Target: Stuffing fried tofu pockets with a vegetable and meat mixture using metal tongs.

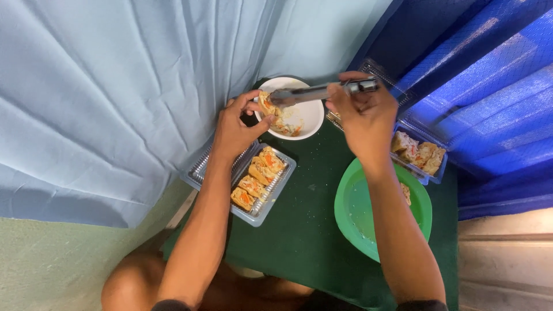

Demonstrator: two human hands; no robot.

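Tongs [322, 92]: I am watching the right hand [363, 115] squeezing them, long axis level, tips pointing left, pinching a filled roll [266, 103] that the left hand [236, 129] is steadying over the white bowl [308, 118].

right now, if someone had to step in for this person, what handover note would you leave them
Left hand: grip on a filled roll piece at the rim of the white bowl.
Right hand: grip shut on metal tongs, tips meeting that same piece over the bowl.
Things: clear plastic tray below the left hand holds four pieces in a row. A second clear tray on the right holds more pieces. Green bowl by the right forearm has one piece showing at its edge.
Done: four pieces lie in the left tray.
Left: the held piece is not yet in a tray; filling remains in the white bowl.
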